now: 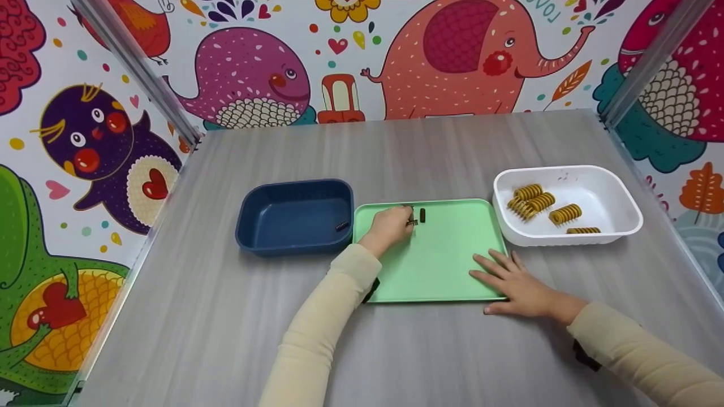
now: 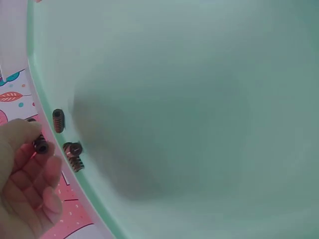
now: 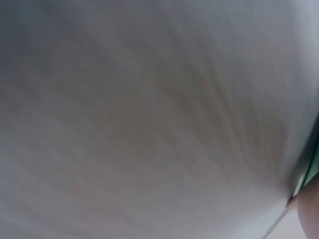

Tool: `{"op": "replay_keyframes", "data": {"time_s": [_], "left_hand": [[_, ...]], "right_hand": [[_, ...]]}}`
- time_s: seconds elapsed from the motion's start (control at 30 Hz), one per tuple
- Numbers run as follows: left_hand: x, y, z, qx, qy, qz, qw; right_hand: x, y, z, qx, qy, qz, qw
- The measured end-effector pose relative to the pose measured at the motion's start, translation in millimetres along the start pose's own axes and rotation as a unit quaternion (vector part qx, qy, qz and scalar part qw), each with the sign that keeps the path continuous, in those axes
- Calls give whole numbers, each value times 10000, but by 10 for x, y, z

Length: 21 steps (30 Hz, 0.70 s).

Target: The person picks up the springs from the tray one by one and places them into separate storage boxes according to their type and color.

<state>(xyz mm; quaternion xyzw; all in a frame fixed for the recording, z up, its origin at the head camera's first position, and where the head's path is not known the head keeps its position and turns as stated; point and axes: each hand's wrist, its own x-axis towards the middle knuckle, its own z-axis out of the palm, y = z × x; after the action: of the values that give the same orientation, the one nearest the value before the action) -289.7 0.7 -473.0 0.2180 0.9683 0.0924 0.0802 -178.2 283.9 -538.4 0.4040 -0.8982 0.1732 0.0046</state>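
Note:
My left hand is over the far left part of the green tray. In the left wrist view its thumb and fingers pinch a small dark coil spring. Close by on the tray lies one dark spring. Beside it, more small dark springs lie against each other near the tray's rim. My right hand rests on the tray's near right corner with its fingers spread. The right wrist view shows mostly the blurred tabletop and a bit of that hand at the edge.
A dark blue bin stands left of the tray, with a small dark spring inside. Right of the tray is a white bin holding several yellow springs. Printed cartoon panels and metal posts border the grey table.

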Motion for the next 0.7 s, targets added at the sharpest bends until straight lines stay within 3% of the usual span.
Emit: {"op": "replay_keyframes", "data": {"time_s": [0.27, 0.7], "left_hand": [[-45, -80, -160, -21, 95, 73, 9999], [-130, -220, -644, -96, 456, 173, 9988]], "right_hand": [[8, 5, -2, -37, -10, -13, 10000], [-3, 9, 2, 29, -19, 23, 10000]]}}
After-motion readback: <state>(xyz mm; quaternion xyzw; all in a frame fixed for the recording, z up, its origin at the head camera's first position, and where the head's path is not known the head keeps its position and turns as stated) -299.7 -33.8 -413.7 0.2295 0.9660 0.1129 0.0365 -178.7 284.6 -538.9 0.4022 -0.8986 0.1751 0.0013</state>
